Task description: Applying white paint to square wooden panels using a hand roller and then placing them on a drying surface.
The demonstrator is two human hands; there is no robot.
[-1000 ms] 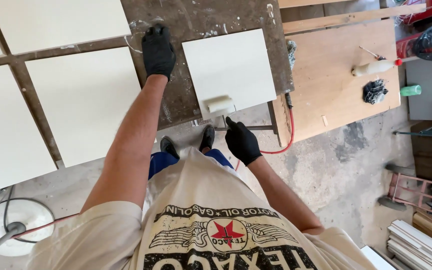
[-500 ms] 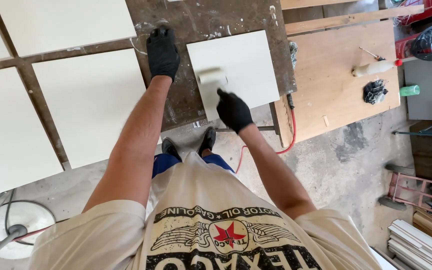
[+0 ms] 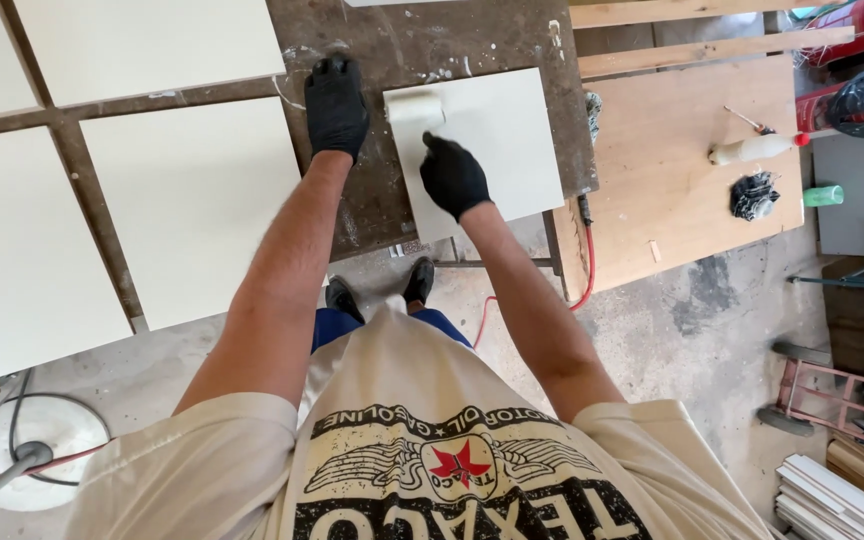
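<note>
Both my hands wear black gloves. My right hand [image 3: 454,176] grips the handle of a small paint roller [image 3: 416,108], whose pale sleeve lies on the far left part of a cream-painted square panel [image 3: 507,135]. That panel rests on a dark, paint-spattered workbench [image 3: 422,40]. My left hand [image 3: 335,102] presses flat on the bare bench top just left of the panel, fingers pointing away from me.
Several larger cream panels [image 3: 187,200] lie on rails to the left. A plywood table [image 3: 672,170] on the right carries a white squeeze bottle [image 3: 752,150], a black rag and a green cup. A red hose [image 3: 584,270] hangs down; stacked boards sit at lower right.
My right hand has pushed the roller away from me, from the panel's near edge up to its far left part. The left hand has stayed planted on the bench.
</note>
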